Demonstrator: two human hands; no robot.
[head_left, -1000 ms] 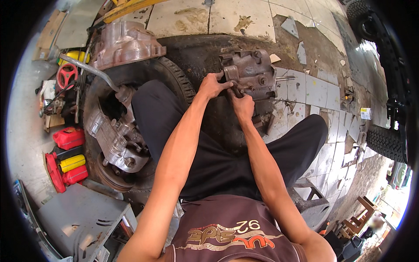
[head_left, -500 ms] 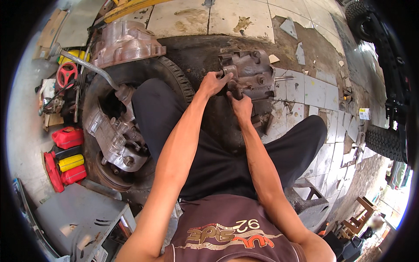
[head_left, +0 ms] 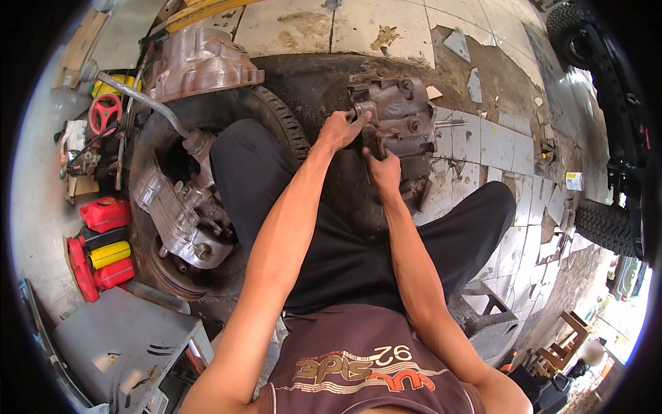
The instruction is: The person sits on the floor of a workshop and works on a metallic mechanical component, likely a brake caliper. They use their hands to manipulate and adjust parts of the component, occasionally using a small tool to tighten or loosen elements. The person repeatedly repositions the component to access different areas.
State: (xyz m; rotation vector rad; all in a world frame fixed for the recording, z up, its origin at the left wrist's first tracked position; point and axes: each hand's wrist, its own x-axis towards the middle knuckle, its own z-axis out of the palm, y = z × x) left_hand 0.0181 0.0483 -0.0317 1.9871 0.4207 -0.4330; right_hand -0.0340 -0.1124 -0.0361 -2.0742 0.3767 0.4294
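A greasy metal gearbox (head_left: 403, 110) lies on its side in front of my crossed legs, a thin shaft (head_left: 452, 123) sticking out of its right end. My left hand (head_left: 342, 131) is closed on the upper part of the gearbox's left end, thumb and fingers at a round collar there. Lower on that same end, my right hand (head_left: 383, 169) grips the dark edge with its fingers bent. Some fingertips of both hands are hidden by the metal, so I cannot tell whether a small part is held.
At my left a tyre (head_left: 279, 124) bears a second metal housing (head_left: 193, 234) with a long lever (head_left: 148, 103), and a bell-shaped casing (head_left: 203, 65) at its far side. Red cases (head_left: 107, 214) and a grey metal box (head_left: 117, 338) stand further left. Broken tiles (head_left: 510, 148) cover the floor at right.
The right hand has shifted slightly on the gearbox's left end, its fingers more upright. My left hand keeps almost the same place. The gearbox has barely moved.
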